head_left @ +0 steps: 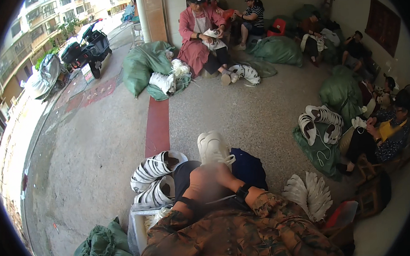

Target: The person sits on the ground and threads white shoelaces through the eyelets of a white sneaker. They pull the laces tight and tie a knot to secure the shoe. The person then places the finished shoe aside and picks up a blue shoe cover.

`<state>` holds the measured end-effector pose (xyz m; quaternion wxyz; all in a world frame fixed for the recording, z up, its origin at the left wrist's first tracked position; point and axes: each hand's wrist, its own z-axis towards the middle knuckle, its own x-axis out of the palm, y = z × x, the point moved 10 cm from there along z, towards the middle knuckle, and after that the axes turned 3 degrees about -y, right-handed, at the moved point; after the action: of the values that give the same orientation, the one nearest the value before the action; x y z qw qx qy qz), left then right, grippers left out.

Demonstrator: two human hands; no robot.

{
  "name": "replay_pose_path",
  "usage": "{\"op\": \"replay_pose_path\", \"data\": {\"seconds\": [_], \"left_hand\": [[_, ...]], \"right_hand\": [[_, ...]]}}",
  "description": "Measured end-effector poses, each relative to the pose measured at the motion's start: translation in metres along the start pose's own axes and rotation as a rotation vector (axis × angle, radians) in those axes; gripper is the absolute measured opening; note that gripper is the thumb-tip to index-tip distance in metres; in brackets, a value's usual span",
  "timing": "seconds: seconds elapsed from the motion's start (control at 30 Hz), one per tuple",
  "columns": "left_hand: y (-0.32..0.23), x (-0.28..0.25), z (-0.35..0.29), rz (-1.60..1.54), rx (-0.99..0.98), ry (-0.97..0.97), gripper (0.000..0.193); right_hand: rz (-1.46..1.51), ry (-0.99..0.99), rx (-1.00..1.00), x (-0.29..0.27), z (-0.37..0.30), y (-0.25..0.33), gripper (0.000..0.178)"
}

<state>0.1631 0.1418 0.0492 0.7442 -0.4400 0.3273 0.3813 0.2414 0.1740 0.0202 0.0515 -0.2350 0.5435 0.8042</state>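
Observation:
My left hand (201, 179) and my right hand (224, 175) are close together over my lap, smeared by blur, so their fingers cannot be made out. Just beyond them is a white shoe (212, 146) with a chunky outline, its rounded end pointing away from me; whether it is held or worn I cannot tell. A thin white lace (224, 199) runs between my forearms. To the left of my knees lie two stacks of white shoe uppers with dark insides, the farther stack (147, 174) and the nearer stack (156, 194).
A white box (137, 228) with laces (158, 217) stands at my left, a green sack (100, 249) beside it. Fanned white pieces (307, 196) lie at my right. Several seated people work along the walls among green sacks (147, 66) and shoe stacks (319, 121). A motorcycle (87, 48) is parked outside.

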Motion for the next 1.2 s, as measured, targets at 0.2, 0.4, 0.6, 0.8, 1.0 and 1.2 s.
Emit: {"op": "replay_pose_path", "data": {"seconds": [0.2, 0.4, 0.6, 0.8, 1.0, 1.2], "left_hand": [[-0.019, -0.012, 0.0, -0.008, 0.021, -0.047, 0.011], [-0.035, -0.036, 0.004, 0.02, -0.09, 0.052, 0.013], [-0.052, -0.06, 0.006, -0.036, -0.095, 0.043, 0.02], [0.031, -0.008, -0.014, -0.27, -0.289, -0.12, 0.045], [0.026, -0.004, -0.004, -0.491, -0.286, -0.147, 0.044], [0.047, -0.007, -0.017, -1.157, -0.468, -0.267, 0.021]], "right_hand": [[-0.23, -0.048, 0.248, -0.015, -0.001, 0.008, 0.015], [-0.376, 0.345, 0.07, -0.001, -0.021, 0.028, 0.016], [-0.604, 0.726, -0.03, 0.006, -0.071, 0.036, 0.021], [-0.737, 0.401, -0.268, -0.007, -0.059, 0.045, 0.016], [-0.884, 0.253, -0.29, 0.0, -0.06, 0.031, 0.015], [-0.685, 0.116, -0.239, -0.034, -0.048, 0.061, 0.019]]}}
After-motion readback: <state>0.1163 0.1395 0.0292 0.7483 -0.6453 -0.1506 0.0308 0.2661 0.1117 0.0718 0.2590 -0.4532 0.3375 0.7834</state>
